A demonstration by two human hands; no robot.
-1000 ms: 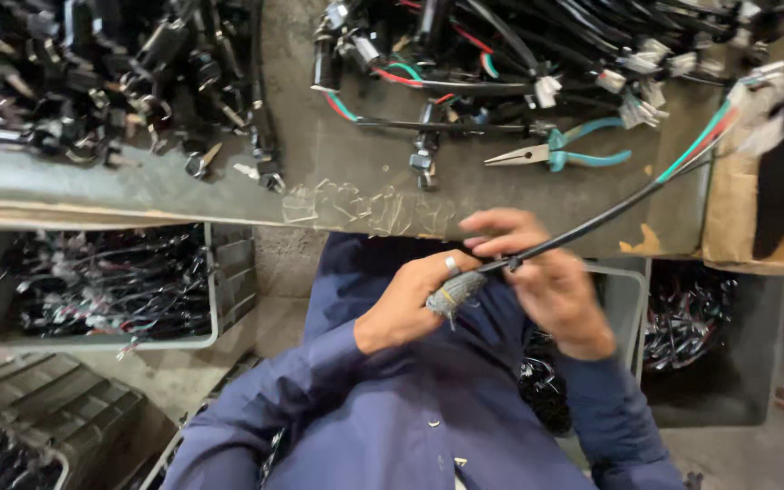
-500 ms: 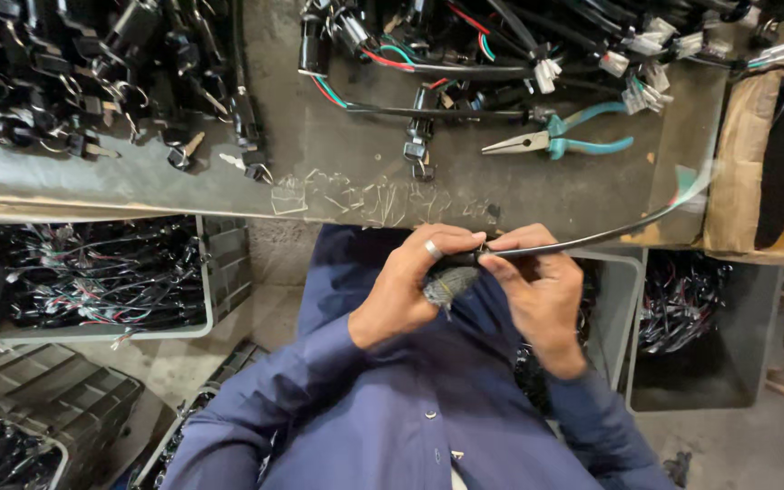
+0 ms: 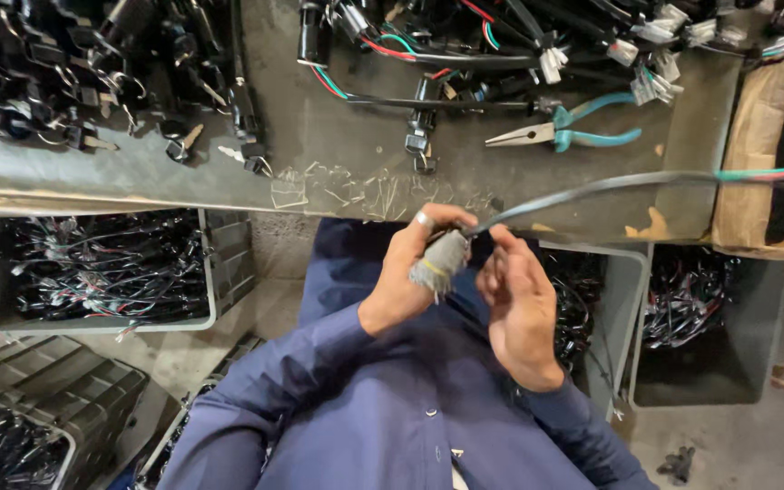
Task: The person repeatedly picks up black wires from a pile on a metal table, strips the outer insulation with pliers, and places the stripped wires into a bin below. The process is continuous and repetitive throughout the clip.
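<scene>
- Cable [image 3: 592,188] with a grey sleeve runs from the hands out to the right, above the bench edge, and ends in red and green wires [image 3: 764,172] near a cardboard box [image 3: 750,154].
- Its near end carries a grey plug [image 3: 439,261], held in front of the person's chest, below the bench.
- Left hand [image 3: 410,272] is wrapped around the plug, fingers curled tight on it; a ring shows on one finger.
- Right hand [image 3: 519,304] stands just beside the plug with fingers mostly straight; its fingertips [image 3: 501,238] touch the cable where it leaves the plug. Whether they actually pinch the cable cannot be told.
- Blue-sleeved arms rise from the bottom of the view.
- Bench [image 3: 338,172] of grey metal lies above the hands, with scraps of clear tape at its edge.
- Pliers [image 3: 564,136] with teal handles lie on the bench, well apart from the hands, beside a heap of black wiring with white connectors [image 3: 551,63].
- More black parts and keys [image 3: 183,141] are piled on the bench's left side.
- Bins [image 3: 220,263] full of black wiring stand under the bench on both sides.
</scene>
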